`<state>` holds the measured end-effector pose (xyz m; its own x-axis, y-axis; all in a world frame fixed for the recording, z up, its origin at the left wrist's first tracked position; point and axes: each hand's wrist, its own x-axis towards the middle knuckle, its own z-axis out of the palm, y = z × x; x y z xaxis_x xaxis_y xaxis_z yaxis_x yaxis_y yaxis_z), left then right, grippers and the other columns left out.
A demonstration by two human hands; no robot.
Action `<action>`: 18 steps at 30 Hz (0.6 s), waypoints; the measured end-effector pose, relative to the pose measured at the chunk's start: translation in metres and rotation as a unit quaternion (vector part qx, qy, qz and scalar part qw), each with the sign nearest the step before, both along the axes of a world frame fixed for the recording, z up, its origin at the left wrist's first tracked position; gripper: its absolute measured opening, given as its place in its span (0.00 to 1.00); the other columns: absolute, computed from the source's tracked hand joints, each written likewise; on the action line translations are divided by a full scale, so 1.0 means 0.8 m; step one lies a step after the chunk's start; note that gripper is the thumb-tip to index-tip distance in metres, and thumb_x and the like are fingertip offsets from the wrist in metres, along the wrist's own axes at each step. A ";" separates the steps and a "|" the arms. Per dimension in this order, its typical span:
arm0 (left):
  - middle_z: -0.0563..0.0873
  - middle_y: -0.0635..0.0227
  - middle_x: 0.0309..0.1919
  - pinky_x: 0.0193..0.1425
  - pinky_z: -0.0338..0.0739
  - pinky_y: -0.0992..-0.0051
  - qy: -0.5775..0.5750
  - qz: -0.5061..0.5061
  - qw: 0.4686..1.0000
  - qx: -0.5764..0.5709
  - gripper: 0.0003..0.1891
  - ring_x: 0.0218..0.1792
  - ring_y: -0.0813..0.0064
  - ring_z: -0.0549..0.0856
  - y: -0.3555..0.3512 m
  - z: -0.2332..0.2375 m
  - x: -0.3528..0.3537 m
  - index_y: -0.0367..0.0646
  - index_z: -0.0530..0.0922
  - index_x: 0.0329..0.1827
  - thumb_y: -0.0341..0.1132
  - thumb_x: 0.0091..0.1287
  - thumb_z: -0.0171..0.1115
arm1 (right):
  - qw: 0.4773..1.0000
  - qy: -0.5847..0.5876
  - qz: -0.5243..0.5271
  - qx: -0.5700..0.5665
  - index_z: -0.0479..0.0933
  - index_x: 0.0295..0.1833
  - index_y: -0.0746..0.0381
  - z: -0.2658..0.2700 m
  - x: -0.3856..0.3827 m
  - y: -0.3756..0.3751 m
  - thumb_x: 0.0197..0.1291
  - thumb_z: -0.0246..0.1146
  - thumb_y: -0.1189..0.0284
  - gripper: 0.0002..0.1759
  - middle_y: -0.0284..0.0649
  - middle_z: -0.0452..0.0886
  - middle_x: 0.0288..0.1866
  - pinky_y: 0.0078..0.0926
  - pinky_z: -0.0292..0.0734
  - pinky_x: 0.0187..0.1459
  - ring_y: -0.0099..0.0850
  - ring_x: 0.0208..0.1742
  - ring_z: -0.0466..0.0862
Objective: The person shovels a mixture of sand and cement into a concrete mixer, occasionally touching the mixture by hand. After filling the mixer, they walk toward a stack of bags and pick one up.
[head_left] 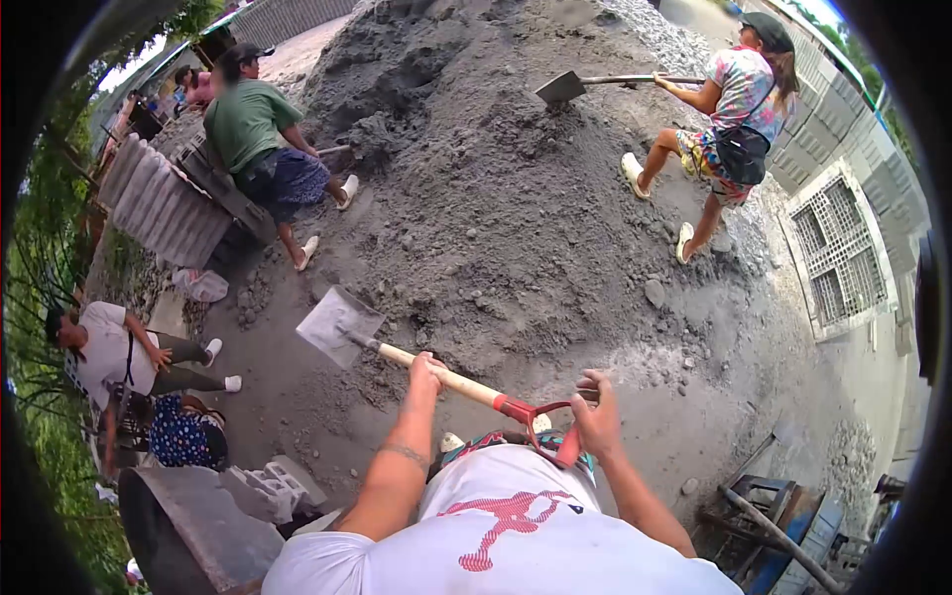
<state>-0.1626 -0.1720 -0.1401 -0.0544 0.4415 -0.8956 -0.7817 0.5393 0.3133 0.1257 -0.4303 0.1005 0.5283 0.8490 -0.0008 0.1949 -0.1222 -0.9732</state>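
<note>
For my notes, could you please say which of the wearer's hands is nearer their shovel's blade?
The left hand, gripping the wooden shaft behind the blade; the right hand is farther, by the red handle.

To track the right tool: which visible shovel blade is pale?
The pale blade belongs to the near shovel in the person's left hand; the upper-right shovel has a dark one.

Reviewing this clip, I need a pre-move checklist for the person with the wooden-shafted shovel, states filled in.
1. Left hand closed around the wooden shaft: ok.
2. Right hand firmly closed on the red handle: cannot tell; it is at the handle, fingers partly spread.
3. Gloves worn: not ok, both hands bare.
4. Blade unloaded: ok, no heap on it.
5. Co-worker's shovel clear of the blade: ok, well apart.
</note>
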 end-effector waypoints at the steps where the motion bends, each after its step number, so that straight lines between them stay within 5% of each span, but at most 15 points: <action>1: 0.69 0.75 0.16 0.17 0.72 0.71 -0.027 -0.042 0.999 -0.005 0.02 0.12 0.76 0.70 -0.016 0.007 0.070 0.48 0.74 0.35 0.29 0.62 0.54 | 0.999 -0.040 0.007 0.002 0.76 0.56 0.61 0.033 0.027 -0.022 0.57 0.65 0.69 0.21 0.42 0.81 0.48 0.33 0.80 0.50 0.37 0.47 0.83; 3: 0.69 0.75 0.15 0.17 0.74 0.71 -0.030 -0.167 0.986 -0.003 0.02 0.13 0.77 0.72 -0.036 -0.009 0.192 0.48 0.72 0.33 0.29 0.63 0.54 | 0.997 -0.079 0.009 -0.004 0.79 0.52 0.61 0.081 0.066 -0.052 0.53 0.66 0.70 0.19 0.42 0.82 0.48 0.34 0.80 0.52 0.39 0.51 0.83; 5: 0.72 0.72 0.16 0.17 0.74 0.69 -0.081 -0.243 0.966 -0.047 0.02 0.13 0.74 0.73 -0.038 -0.005 0.289 0.47 0.72 0.33 0.30 0.64 0.56 | 0.944 -0.257 0.166 0.124 0.84 0.39 0.60 0.107 0.092 -0.067 0.49 0.67 0.72 0.10 0.38 0.85 0.37 0.35 0.83 0.48 0.39 0.50 0.86; 9: 0.74 0.64 0.18 0.19 0.75 0.64 -0.076 -0.416 0.901 0.099 0.01 0.16 0.66 0.75 -0.019 0.071 0.412 0.43 0.75 0.35 0.29 0.63 0.57 | 0.956 -0.260 0.133 0.030 0.83 0.26 0.56 0.162 0.081 -0.059 0.46 0.68 0.74 0.01 0.33 0.80 0.20 0.38 0.86 0.43 0.34 0.39 0.89; 12: 0.77 0.65 0.21 0.20 0.77 0.66 -0.059 -0.466 0.874 0.123 0.04 0.18 0.68 0.78 0.033 0.124 0.465 0.41 0.77 0.37 0.32 0.65 0.60 | 0.951 -0.275 0.088 0.110 0.80 0.24 0.57 0.170 0.080 -0.009 0.47 0.67 0.75 0.04 0.35 0.80 0.22 0.39 0.86 0.46 0.35 0.38 0.88; 14: 0.82 0.60 0.33 0.31 0.83 0.61 -0.053 -0.485 0.856 0.172 0.10 0.25 0.63 0.83 0.079 0.166 0.474 0.39 0.76 0.46 0.36 0.69 0.60 | 0.957 -0.265 0.048 0.105 0.77 0.21 0.60 0.160 0.089 0.048 0.49 0.66 0.76 0.07 0.36 0.80 0.22 0.40 0.85 0.50 0.36 0.35 0.87; 16: 0.84 0.58 0.46 0.53 0.81 0.54 -0.148 -0.572 0.772 0.233 0.17 0.49 0.57 0.85 0.165 0.133 0.463 0.37 0.75 0.55 0.41 0.73 0.56 | 0.960 -0.259 -0.003 0.106 0.76 0.21 0.62 0.130 0.111 0.142 0.53 0.65 0.75 0.10 0.39 0.81 0.23 0.40 0.84 0.46 0.39 0.32 0.86; 18: 0.83 0.58 0.52 0.62 0.75 0.64 0.058 -0.623 0.701 0.343 0.21 0.59 0.63 0.81 0.205 0.231 0.431 0.34 0.74 0.61 0.41 0.73 0.56 | 0.971 -0.233 -0.055 -0.004 0.79 0.24 0.64 0.057 0.161 0.267 0.57 0.65 0.70 0.12 0.48 0.80 0.24 0.43 0.75 0.34 0.45 0.28 0.81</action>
<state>0.1823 -0.0077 0.0449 0.7007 0.5358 -0.4710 0.2141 0.4719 0.8553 0.2544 -0.2165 0.1457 0.5599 0.7885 0.2545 0.5994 -0.1734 -0.7814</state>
